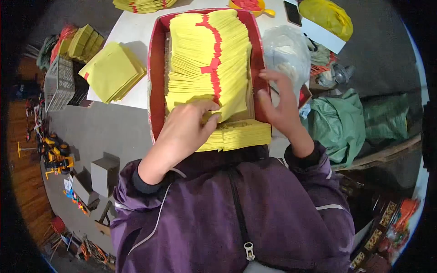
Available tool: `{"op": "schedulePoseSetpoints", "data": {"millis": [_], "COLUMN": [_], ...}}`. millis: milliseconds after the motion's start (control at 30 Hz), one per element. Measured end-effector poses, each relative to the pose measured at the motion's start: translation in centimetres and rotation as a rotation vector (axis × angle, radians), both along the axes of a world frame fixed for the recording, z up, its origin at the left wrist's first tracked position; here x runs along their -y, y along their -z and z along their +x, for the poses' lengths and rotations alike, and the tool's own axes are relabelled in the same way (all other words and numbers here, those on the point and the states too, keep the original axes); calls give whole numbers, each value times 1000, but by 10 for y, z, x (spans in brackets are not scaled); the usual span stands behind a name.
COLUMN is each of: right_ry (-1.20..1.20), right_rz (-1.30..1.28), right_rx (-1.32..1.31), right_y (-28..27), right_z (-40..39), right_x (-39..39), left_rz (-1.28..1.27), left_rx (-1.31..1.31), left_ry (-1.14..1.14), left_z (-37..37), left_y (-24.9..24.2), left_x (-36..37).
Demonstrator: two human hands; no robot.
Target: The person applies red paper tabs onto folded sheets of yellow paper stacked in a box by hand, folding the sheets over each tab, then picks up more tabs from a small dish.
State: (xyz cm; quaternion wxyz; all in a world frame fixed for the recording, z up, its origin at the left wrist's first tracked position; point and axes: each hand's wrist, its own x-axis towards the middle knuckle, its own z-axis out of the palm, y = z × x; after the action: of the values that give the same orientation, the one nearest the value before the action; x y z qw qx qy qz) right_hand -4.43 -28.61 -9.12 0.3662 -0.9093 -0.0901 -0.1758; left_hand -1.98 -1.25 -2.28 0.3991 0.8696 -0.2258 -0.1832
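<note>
A red-walled box (157,68) stands in front of me, filled with a long, leaning row of yellow paper sheets (193,50). Red strips (216,54) run down the row. My left hand (184,129) is at the near end of the row, its thumb and forefinger closed on the edge of a yellow sheet; part of the grip is hidden. Below the fingers, a flat stack of yellow paper (243,136) lies across the box's near end. My right hand (284,104) is beside the box's right wall, its thumb and fingers apart and holding nothing.
On the white table (129,34) sit a loose yellow stack (111,75), a clear plastic bag (287,50), a phone (292,12) and a yellow dish (250,6) of red pieces. Green sacks (339,125) lie on the right. A crate (59,82) is at left.
</note>
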Motion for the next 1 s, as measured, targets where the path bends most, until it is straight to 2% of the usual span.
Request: {"op": "schedulePoseSetpoints", "data": {"millis": [67, 200, 367, 400, 533, 600, 633, 700, 900, 1000], "right_ry": [98, 521, 424, 415, 156, -53, -59, -190, -243, -186], "right_rz": [60, -735, -851, -844, -82, 51, 52, -115, -312, -344], "right_rx": [8, 210, 147, 157, -25, 46, 49, 197, 313, 331], "right_y": [36, 104, 78, 67, -10, -34, -37, -39, -27, -46], "right_z": [-3, -14, -17, -10, 17, 33, 40, 54, 76, 65], "right_x": [30, 86, 71, 63, 9, -23, -37, -55, -67, -74], "left_rz": [-3, -15, -88, -82, -110, -111, -115, -125, -187, -399], "left_rx": [30, 91, 129, 136, 93, 109, 122, 149, 52, -304], "left_ry": [-21, -3, -28, -40, -72, -96, -113, -147, -227, -365], "left_z": [0, 1, 0, 2, 6, 7, 7, 9, 18, 32], "left_y": [1, 8, 11, 10, 6, 6, 6, 7, 11, -2], "left_x": [-1, -4, -10, -12, -13, -13, -14, -15, -19, -12]}}
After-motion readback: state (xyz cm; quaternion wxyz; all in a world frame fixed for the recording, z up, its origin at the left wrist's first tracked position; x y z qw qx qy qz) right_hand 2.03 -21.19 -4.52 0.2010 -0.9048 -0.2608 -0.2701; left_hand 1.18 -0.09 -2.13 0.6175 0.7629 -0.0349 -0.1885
